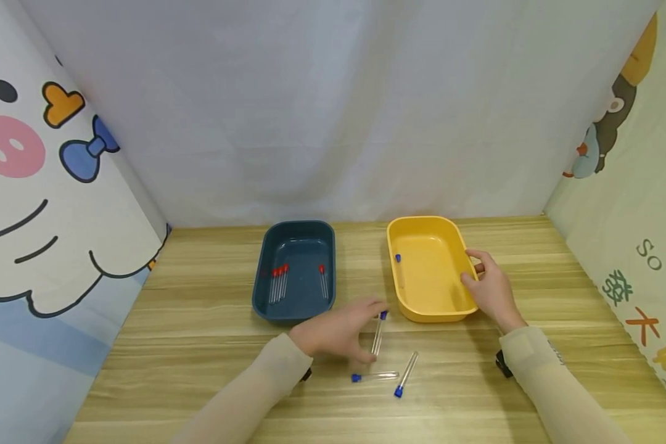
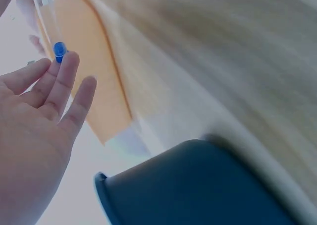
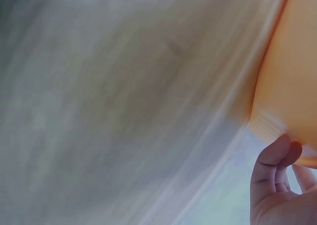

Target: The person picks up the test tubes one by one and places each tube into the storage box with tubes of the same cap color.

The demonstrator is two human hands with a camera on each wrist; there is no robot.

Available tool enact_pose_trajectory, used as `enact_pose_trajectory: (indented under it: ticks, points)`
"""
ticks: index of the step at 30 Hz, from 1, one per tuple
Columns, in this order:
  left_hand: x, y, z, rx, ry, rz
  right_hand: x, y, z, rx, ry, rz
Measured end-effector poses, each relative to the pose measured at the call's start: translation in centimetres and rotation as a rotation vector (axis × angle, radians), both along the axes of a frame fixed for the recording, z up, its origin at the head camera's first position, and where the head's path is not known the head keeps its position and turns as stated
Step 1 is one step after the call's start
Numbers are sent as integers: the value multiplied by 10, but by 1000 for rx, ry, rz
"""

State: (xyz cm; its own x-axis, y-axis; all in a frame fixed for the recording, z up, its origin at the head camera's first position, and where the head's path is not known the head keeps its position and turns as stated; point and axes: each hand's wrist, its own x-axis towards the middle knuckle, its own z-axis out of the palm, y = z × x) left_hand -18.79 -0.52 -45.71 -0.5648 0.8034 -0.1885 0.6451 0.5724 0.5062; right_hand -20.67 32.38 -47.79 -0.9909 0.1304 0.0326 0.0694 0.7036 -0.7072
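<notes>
Tube point(image 1: 378, 335) sits pinched in the left hand point(image 1: 340, 330) while the right hand point(image 1: 493, 288) grips the yellow tray point(image 1: 428, 265) by its rim.

The yellow tray point(image 1: 434, 317), shared by all three views, is seen by the head camera, farthest off, aimed forward and down from above its near side. By the left wrist camera it is faced low and tilted from its near left. By the right one, its outer wall is shown close from its near right. The blue tray point(image 1: 302, 253) is shared by head and left wrist.
</notes>
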Motion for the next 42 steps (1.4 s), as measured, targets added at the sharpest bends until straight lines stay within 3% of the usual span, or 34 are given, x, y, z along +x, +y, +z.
enact_pose_trajectory:
  ticks: [11, 22, 27, 35, 42]
  points:
    - [-19, 20, 21, 157, -63, 78, 0, 1, 1, -8, -6, -5]
    - [-41, 44, 31, 219, 2, 63, 0, 3, -2, -9, -9, -24]
    - [-51, 53, 27, 236, -3, 75, -1, 2, -3, -11, -3, -22]
    - [-66, 63, 12, 270, -19, 94, 0, 2, -1, -14, -5, -15]
    - [-78, 69, 4, 241, -4, 143, -2, 1, -2, -14, 7, -16]
